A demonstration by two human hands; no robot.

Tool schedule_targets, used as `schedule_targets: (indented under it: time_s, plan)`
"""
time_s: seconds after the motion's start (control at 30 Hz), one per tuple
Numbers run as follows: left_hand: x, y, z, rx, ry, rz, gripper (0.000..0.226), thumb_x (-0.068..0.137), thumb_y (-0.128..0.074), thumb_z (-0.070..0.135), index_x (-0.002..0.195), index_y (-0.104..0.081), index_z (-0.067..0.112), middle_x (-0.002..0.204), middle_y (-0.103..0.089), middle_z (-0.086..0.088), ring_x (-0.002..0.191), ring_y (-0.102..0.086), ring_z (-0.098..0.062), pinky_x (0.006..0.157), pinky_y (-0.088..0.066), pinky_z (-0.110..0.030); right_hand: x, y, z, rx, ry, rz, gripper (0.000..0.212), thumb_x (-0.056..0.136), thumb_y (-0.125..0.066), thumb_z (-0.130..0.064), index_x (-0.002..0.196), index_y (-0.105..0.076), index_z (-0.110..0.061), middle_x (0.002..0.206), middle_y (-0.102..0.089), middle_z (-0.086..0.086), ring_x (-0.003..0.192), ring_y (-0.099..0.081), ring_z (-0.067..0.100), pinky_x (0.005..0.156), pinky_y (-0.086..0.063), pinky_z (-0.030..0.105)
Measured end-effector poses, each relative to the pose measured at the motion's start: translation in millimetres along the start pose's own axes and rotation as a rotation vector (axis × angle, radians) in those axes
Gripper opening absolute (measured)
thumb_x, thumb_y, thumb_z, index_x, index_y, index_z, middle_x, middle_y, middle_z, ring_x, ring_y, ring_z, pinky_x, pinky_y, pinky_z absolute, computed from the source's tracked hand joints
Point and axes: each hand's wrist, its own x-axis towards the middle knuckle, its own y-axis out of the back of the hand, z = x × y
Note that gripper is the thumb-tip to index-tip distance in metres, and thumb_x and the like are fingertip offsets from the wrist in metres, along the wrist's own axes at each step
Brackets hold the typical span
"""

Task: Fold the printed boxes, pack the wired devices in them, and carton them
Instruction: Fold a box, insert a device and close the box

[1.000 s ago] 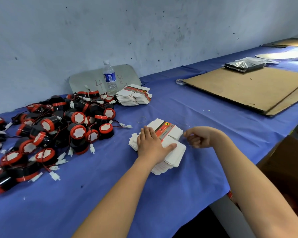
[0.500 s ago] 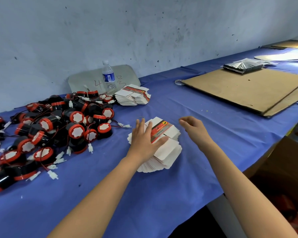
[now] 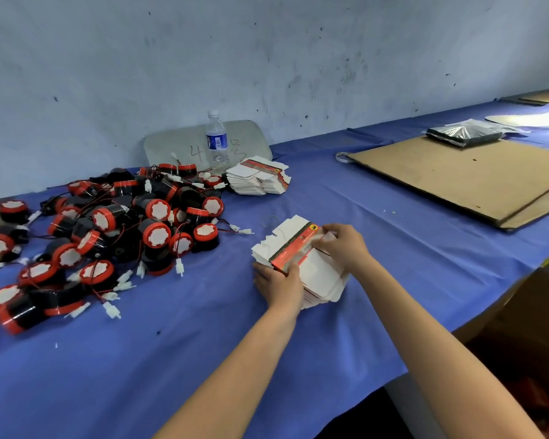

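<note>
At frame centre the right hand had joined the left hand, both hands now gripping the flat box stack, likely to start folding.

My desk wears a blue cloth. At 12 o'clock, right before me, sits a box stack, with a rubber band just beyond it. At 10 o'clock sprawls a heap of wired devices. At 11, farther back, stand a second box stack, a bottle and a grey board. Cardboard sheets lie at 2 o'clock.
</note>
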Motion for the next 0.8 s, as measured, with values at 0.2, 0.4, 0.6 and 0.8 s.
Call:
schedule_targets:
  time_s: [0.2, 0.4, 0.6, 0.8]
  plan:
    - [12.6, -38.8, 9.3, -0.025, -0.025, 0.020, 0.076, 0.102, -0.044, 0.025, 0.152, 0.010, 0.005, 0.158, -0.010, -0.020, 0.146, -0.011, -0.033, 0.118, -0.013, -0.042, 8.7, 3.8, -10.2, -0.140, 0.068, 0.049, 0.030, 0.088, -0.067, -0.025, 0.114, -0.060, -0.013, 0.100, -0.062, -0.002, 0.093, -0.055, 0.017, 0.075, -0.041, 0.029]
    - [25.8, -63.9, 19.5, 0.039, -0.128, 0.048, 0.066, 0.104, -0.039, 0.022, 0.154, 0.004, 0.019, 0.160, -0.009, -0.018, 0.147, -0.007, -0.033, 0.118, -0.007, -0.040, 11.8, 0.0, -2.6, -0.297, 0.053, 0.035, 0.053, 0.087, -0.064, -0.039, 0.133, -0.046, -0.021, 0.140, -0.045, 0.001, 0.133, -0.036, 0.025, 0.109, -0.031, 0.050]
    - [23.1, -60.0, 15.9, 0.218, -0.202, 0.030, 0.054, 0.106, -0.026, 0.031, 0.152, 0.000, 0.038, 0.163, 0.009, -0.004, 0.149, 0.008, -0.029, 0.117, -0.001, -0.046, 3.2, -7.2, 17.0, -0.141, 0.095, 0.074, 0.067, 0.088, -0.058, -0.053, 0.145, -0.038, -0.025, 0.158, -0.024, 0.001, 0.146, -0.016, 0.024, 0.117, -0.018, 0.051]
    - [12.7, -48.5, 6.5, 0.375, -0.312, -0.043, 0.066, 0.100, -0.024, 0.016, 0.147, 0.012, 0.046, 0.161, 0.021, 0.002, 0.148, 0.017, -0.022, 0.116, 0.004, -0.054, -15.4, -8.8, 27.0, -0.032, 0.133, 0.024, 0.072, 0.090, -0.059, -0.047, 0.151, -0.026, -0.027, 0.163, -0.006, 0.002, 0.149, 0.000, 0.024, 0.118, -0.007, 0.055]
